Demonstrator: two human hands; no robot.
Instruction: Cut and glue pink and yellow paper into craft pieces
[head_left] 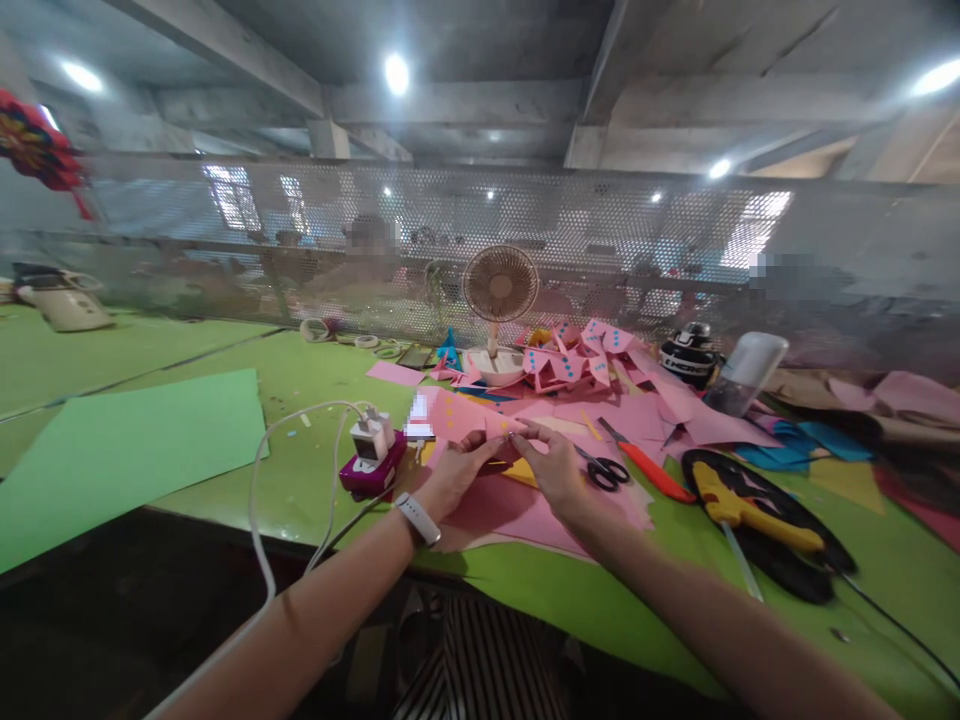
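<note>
Both hands meet over the front of the table around a piece of pink paper (469, 418) with small yellow dots on it. My left hand (461, 470) pinches its lower edge, and a white band circles that wrist. At the paper's right end, the fingertips of my right hand (551, 462) are closed on it close to the left fingers. Beneath the hands lie pink sheets (495, 515) and a bit of yellow paper. Black-handled scissors (606, 472) rest just right of my right hand.
A purple power strip (371, 472) with white plugs and cables stands at the left. Behind are a small fan (500, 285) and folded pink pieces with blue dots (570, 365). To the right lie an orange-handled knife (660, 472) and a yellow glue gun (739, 505) on a black tray.
</note>
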